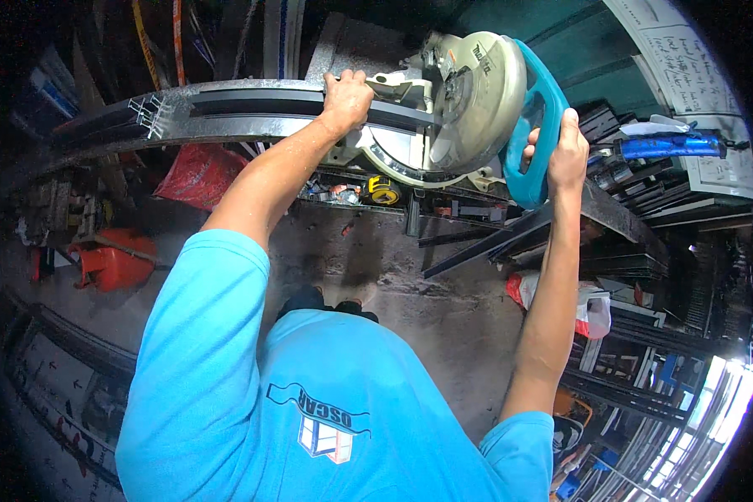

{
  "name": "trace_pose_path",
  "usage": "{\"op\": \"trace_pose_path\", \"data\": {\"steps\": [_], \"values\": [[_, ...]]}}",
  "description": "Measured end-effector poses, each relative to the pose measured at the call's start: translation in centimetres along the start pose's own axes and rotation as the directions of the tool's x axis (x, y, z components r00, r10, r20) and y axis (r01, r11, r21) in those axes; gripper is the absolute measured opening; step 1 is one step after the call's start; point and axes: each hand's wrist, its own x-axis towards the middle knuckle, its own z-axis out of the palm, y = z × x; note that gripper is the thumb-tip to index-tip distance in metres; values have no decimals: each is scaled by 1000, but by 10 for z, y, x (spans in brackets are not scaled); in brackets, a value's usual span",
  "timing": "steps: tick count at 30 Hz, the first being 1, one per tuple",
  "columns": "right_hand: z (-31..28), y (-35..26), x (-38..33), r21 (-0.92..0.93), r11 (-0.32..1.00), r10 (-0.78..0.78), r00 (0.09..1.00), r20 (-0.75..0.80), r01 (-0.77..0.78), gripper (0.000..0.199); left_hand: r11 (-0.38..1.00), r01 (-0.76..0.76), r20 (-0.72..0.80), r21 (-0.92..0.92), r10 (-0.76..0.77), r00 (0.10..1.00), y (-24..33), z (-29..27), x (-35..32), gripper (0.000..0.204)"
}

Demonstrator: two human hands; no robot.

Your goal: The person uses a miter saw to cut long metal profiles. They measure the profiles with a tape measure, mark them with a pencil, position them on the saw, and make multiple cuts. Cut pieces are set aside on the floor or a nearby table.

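A mitre saw (481,100) with a pale green blade guard stands on the bench ahead of me. My right hand (567,155) is wrapped round its large teal handle (545,117). A long dark profile (259,105) lies along the metal bench rail (217,127), its right end reaching in beside the guard. My left hand (348,100) grips this profile just left of the saw, fingers curled over its far side. The guard hides the blade, so whether it touches the profile cannot be told.
A yellow and black tape measure (381,191) lies on a shelf below the saw. Red containers (117,259) stand on the floor at left. Dark profiles (644,188) are stacked at right, near a blue tool-like object (673,146). A bag (592,311) hangs or rests below them.
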Motion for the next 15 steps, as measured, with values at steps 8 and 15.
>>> {"op": "trace_pose_path", "data": {"steps": [8,15], "values": [[1,-4,0,27,999,31,1000,-3,-31,66,998,-34,-27,-45,32,999,-5,2,0,29],[1,-10,3,50,999,17,1000,25,-18,63,989,-89,-69,-117,81,994,-31,9,-10,34]]}}
